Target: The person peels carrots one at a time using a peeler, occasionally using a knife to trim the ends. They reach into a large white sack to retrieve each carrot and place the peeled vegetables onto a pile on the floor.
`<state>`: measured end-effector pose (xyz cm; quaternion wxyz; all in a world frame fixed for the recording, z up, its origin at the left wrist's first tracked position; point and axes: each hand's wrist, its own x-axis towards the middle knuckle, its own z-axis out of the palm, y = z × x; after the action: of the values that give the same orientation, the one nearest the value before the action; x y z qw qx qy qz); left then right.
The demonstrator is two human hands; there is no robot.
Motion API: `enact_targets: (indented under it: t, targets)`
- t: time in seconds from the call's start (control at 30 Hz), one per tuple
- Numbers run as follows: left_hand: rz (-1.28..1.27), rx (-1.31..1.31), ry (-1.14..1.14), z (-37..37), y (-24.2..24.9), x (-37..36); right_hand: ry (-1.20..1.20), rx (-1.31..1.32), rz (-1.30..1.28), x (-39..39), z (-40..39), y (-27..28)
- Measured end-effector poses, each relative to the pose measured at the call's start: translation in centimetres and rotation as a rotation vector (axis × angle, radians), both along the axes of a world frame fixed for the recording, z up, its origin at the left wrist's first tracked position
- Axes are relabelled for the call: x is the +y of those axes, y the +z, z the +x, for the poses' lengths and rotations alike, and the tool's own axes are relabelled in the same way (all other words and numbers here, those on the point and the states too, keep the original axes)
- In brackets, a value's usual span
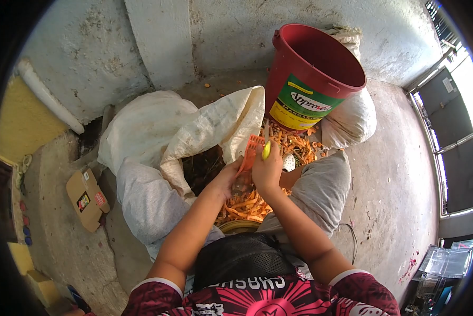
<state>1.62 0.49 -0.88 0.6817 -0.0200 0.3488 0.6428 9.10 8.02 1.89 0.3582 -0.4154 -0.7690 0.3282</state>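
Note:
My left hand (228, 178) is closed on a clear plastic packet with an orange printed part (249, 154), held up in front of my lap. Close beside it, my right hand (268, 169) is wrapped round the yellow-green handle (267, 150) of what looks like a knife; a thin greyish piece shows above the handle. The right fingers also meet the packet's edge. Below both hands, orange peelings (247, 207) fill a yellowish basin (240, 226) between my legs. An open white woven sack (215, 124) with dark contents stands left of the hands.
A red bucket (315, 63) with a green and yellow label stands ahead, by more peelings (294, 143) on the floor. A filled white sack (355, 121) sits behind it. Flattened cardboard (87, 200) lies left; a black cable (354, 242) lies right. A wall (226, 37) rises behind.

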Motion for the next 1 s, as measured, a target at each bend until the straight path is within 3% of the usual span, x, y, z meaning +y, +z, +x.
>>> enact_targets:
  t: [0.3,0.4,0.57,0.6,0.63,0.67,0.73,0.8,1.0]
  targets:
    - [-0.045,0.229,-0.096,0.9,1.6,-0.6,-0.393,-0.073,0.231,11.1,-0.2,-1.1]
    - [-0.041,0.179,-0.097,0.8,1.8,-0.8,-0.458,0.087,0.094,14.6,0.8,-1.4]
    - [-0.005,0.016,0.007,-0.9,-1.8,0.0,-0.187,0.346,0.006,11.7,0.0,-1.9]
    - [0.021,-0.016,0.019,-1.3,-2.5,0.1,-0.156,0.297,-0.129,10.0,-0.3,-1.0]
    - [-0.011,0.022,0.066,-0.9,-1.6,0.3,-0.094,0.432,-0.318,8.9,-0.8,-1.9]
    - [-0.015,0.013,0.06,-0.9,-1.8,0.4,-0.047,0.398,-0.342,7.9,-1.0,-2.5]
    - [-0.019,-0.004,0.047,-1.0,-2.4,0.6,0.098,0.379,-0.311,4.0,-1.1,-0.3]
    - [0.009,-0.007,0.081,-0.8,-2.5,0.7,0.139,0.228,-0.252,2.2,-0.9,-0.2]
    - [-0.054,-0.065,0.127,-0.9,-2.1,0.7,0.188,0.153,-0.172,-0.1,-0.7,-0.5]
